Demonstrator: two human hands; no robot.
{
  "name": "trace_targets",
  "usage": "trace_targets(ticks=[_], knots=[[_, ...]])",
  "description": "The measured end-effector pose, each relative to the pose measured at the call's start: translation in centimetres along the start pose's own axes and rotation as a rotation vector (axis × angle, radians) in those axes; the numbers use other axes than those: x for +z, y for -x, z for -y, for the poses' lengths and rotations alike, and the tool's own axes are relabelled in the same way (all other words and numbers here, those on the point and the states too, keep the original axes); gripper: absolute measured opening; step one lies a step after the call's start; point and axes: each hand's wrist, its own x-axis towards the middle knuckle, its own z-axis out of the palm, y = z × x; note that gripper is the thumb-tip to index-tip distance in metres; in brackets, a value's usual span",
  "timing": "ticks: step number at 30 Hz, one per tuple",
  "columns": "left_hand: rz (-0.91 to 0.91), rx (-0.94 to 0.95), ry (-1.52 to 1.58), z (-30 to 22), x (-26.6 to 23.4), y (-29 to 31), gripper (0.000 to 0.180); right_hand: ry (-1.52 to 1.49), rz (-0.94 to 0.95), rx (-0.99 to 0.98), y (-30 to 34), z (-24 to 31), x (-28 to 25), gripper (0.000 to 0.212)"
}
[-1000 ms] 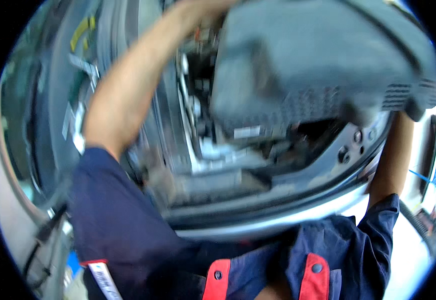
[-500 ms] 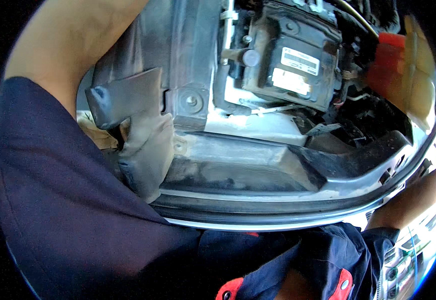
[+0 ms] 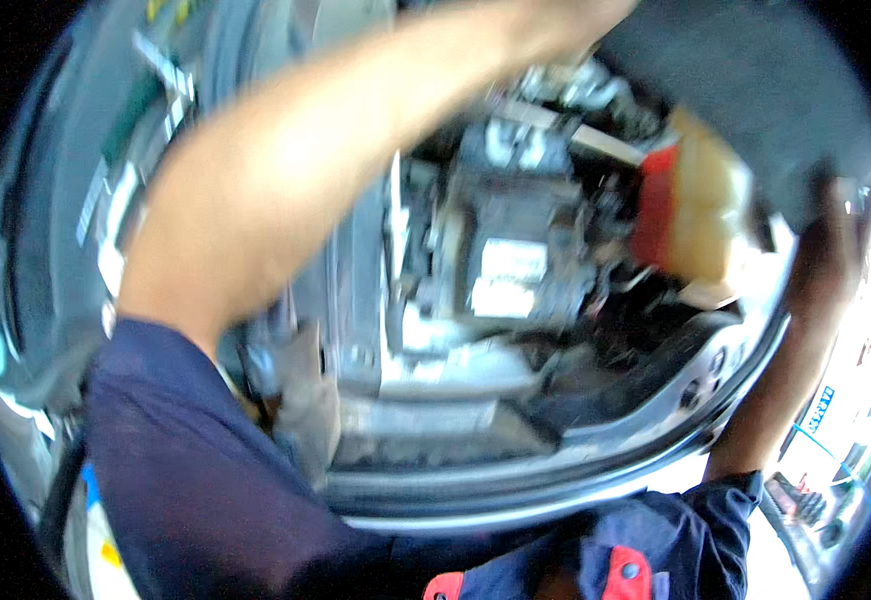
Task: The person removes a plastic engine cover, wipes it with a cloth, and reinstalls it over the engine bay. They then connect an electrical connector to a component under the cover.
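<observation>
A broad dark grey panel [image 3: 746, 75] spans the upper right, over part of an open engine bay; its exact kind is unclear. My left arm reaches across the bay, and my left hand [image 3: 581, 25] is at the panel's left edge, blurred and partly cut off by the view's top. At the panel's lower right corner my right hand [image 3: 828, 240] appears closed on it, its fingers smeared by motion. Below the panel sit a yellowed plastic reservoir [image 3: 708, 200] with a red part [image 3: 656, 205] on its left side, and a black control box [image 3: 526, 250] with white labels.
The curved front edge [image 3: 556, 490] of the bay runs close to my body. A loose, bent trim flap [image 3: 306, 400] stands near my left upper arm. Dark hoses and wiring [image 3: 626, 310] lie beside the box. Blurred car parts show at far left.
My left arm has swung up and right across the bay, and my right hand has risen. The dark panel has come into view at upper right. The whole view has shifted.
</observation>
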Motion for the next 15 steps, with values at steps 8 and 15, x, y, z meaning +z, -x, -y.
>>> trace_targets(ticks=[8, 15], knots=[[-0.019, -0.250, -0.357, -1.8, -1.4, 1.9, 0.059, -0.174, -0.053, -0.084, -1.1, 1.7, -1.6, 0.072], [-0.081, -0.294, -0.246, -2.2, -0.8, 2.2, 0.056, -0.251, -0.025, 0.004, -1.8, 1.7, -1.5, 0.067]])
